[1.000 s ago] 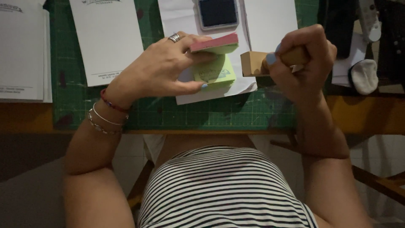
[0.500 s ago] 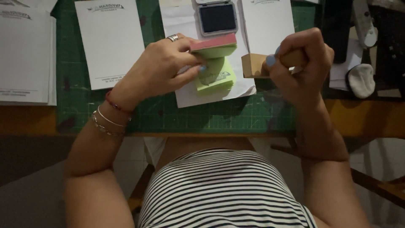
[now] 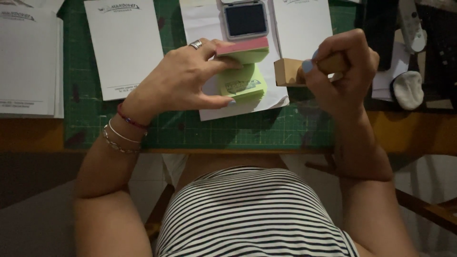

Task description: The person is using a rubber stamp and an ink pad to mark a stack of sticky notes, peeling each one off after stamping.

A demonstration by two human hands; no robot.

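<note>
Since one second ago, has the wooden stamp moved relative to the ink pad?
No. The stamp in the right hand lies just right of and below the ink pad, as before; only the camera shifted a little.

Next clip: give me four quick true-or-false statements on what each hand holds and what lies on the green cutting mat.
1. The left hand lifts the upper sheets of a green sticky-note pad with a pink top. True.
2. The right hand holds a pair of scissors. False: it grips a wooden rubber stamp.
3. The dark ink pad lies open on the green cutting mat. True.
4. The exposed green note is blank. False: it bears a stamped print.
</note>
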